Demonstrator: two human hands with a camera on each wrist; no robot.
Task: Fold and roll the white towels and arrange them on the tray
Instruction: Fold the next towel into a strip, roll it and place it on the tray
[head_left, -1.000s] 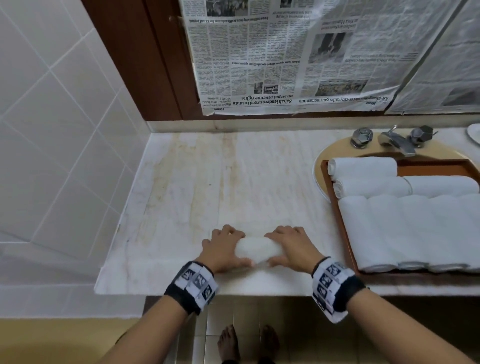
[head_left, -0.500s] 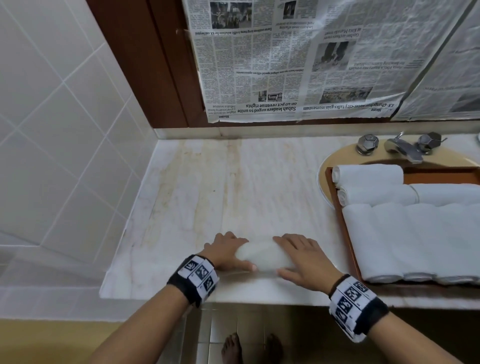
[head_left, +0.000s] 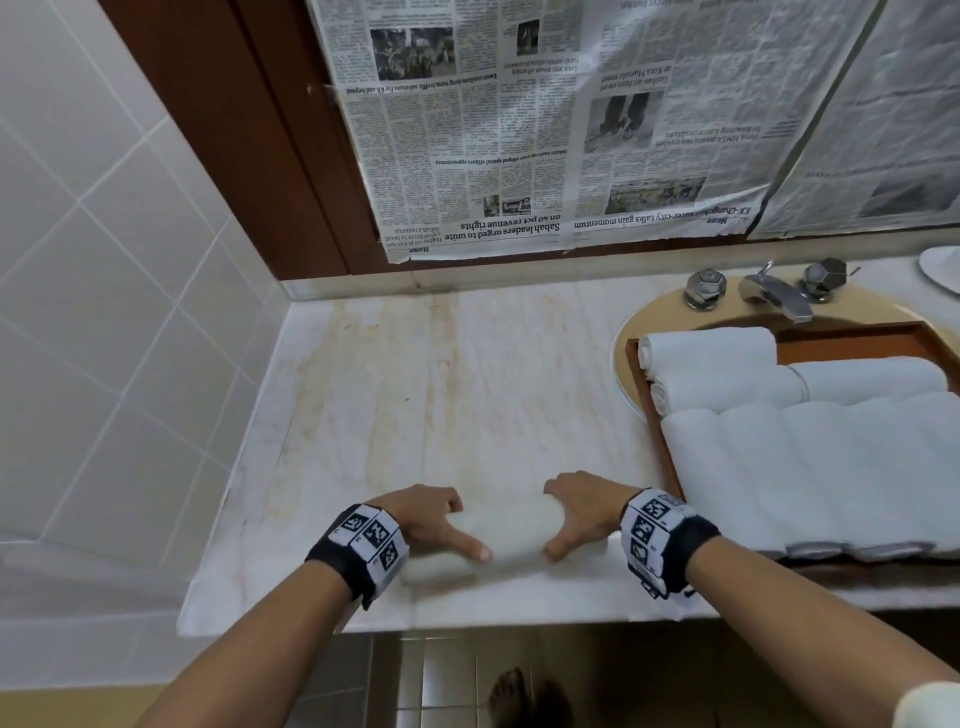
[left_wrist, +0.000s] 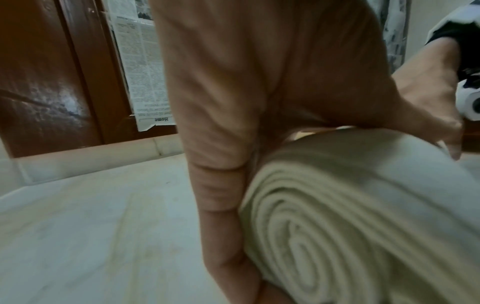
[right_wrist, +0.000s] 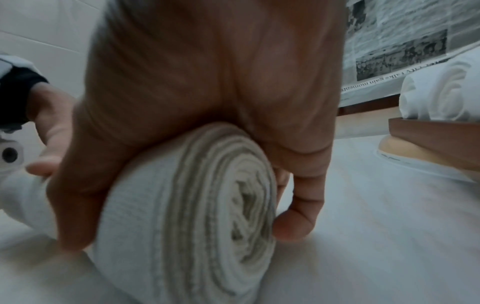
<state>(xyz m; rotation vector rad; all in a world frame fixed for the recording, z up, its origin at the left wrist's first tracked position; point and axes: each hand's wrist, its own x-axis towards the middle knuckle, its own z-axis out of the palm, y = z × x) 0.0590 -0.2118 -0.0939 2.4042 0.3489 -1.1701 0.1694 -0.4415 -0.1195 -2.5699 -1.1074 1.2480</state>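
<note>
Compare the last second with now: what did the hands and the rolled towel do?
Both hands slid outward: the left hand and right hand now grip the ends of the rolled towel, baring its middle, thumbs on the near side. The towel has shifted little, if at all, on the counter; the tray towels are unchanged.

Soft, even indoor light fills the head view, with a pale sheen on the white marble counter (head_left: 467, 395) and only faint shadows. Its straight lines bow toward the edges from the wide lens. Both wrist views are dimmer and motion-blurred, the rolled white towel (right_wrist: 197, 205) and hand smeared close up.
</note>
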